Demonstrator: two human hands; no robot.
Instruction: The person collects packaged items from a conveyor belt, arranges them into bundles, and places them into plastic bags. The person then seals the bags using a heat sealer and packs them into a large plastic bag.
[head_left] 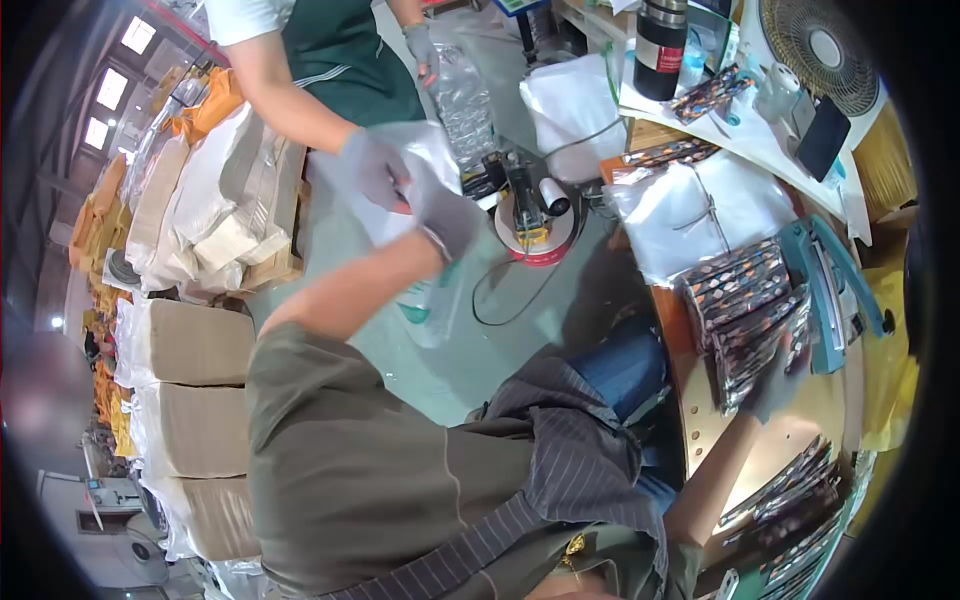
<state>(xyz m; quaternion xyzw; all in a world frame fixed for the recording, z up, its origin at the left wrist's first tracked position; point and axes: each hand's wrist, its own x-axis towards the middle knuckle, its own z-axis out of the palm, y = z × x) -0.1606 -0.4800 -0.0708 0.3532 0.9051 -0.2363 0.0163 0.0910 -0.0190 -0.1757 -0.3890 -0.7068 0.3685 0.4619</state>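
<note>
My left hand [447,216], in a grey glove, meets a co-worker's gloved hand [376,168] over the floor. Clear plastic sheeting [437,152] lies behind and around the two hands. Motion blur smears my left fingers, so whether they grip the plastic cannot be seen. On the right, my gloved right hand [776,388] is closed around the near end of a pile of dark patterned packets [742,300] in clear wrapping. More such packets [790,490] lie on the table nearer to me.
A teal sealing device [826,300] stands beside the packets. Clear plastic bags [675,215] lie on the table [700,440]. Behind are a thermos [660,50], phone [823,138] and fan [822,48]. A round-based tool [530,215] with a cable sits on the floor; wrapped bales [200,340] line the left.
</note>
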